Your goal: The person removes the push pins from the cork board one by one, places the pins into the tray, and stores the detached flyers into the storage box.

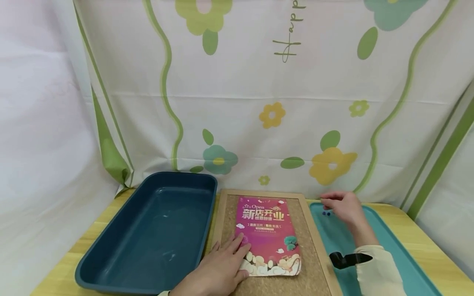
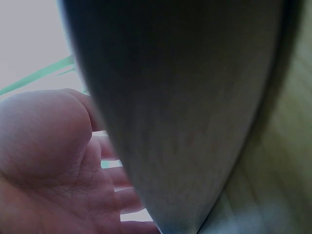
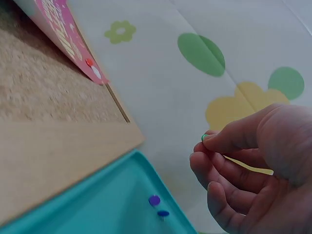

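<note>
Green thumbtack, rounded head barely showing: pinched in right hand grip, near far corner of smooth turquoise tray. Left hand, fingers spread, rests on edge of magenta paper flyer, lying on grainy cork board, pale wood frame. Purple tack, blue tack in tray. Leftward, deep navy basin, rounded corners. Wood-grain table; creased floral cloth behind.

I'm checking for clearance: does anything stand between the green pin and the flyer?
Nothing visible blocks it. The frame lies between the flyer and the green pin in the right hand, but looks low enough to cross.
</note>
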Tool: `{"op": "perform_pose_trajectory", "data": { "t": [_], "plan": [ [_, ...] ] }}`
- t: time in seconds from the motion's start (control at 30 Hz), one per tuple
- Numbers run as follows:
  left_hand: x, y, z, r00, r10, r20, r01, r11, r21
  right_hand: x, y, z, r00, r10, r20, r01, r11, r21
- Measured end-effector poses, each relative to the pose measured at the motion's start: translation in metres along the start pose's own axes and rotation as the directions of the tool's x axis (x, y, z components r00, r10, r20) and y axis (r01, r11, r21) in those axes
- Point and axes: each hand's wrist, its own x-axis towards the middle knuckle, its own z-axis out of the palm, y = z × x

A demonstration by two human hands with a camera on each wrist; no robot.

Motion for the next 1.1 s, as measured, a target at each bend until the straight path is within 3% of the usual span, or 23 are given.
{"op": "perform_pose_trajectory", "data": {
  "t": [0.33, 0.63, 1.1],
  "plan": [
    [-0.003, -0.002, -0.002, 1.0, 0.017, -0.013, -0.017, 1.0, -0.001, 0.005, 0.024, -0.009, 0.998, 0.051, 0.025, -0.052, 0.998, 0.03],
    [-0.004, -0.002, -0.002, 1.0, 0.02, -0.014, -0.02, 1.0, 0.004, 0.006, 0.047, -0.003, 0.994, 0.106, 0.005, -0.106, 0.993, 0.054],
    [-0.002, -0.001, -0.001, 1.0, 0.022, -0.006, -0.022, 1.0, -0.004, 0.002, 0.055, -0.005, 0.985, 0.169, -0.037, -0.167, 0.985, 0.047]
  ]
}}
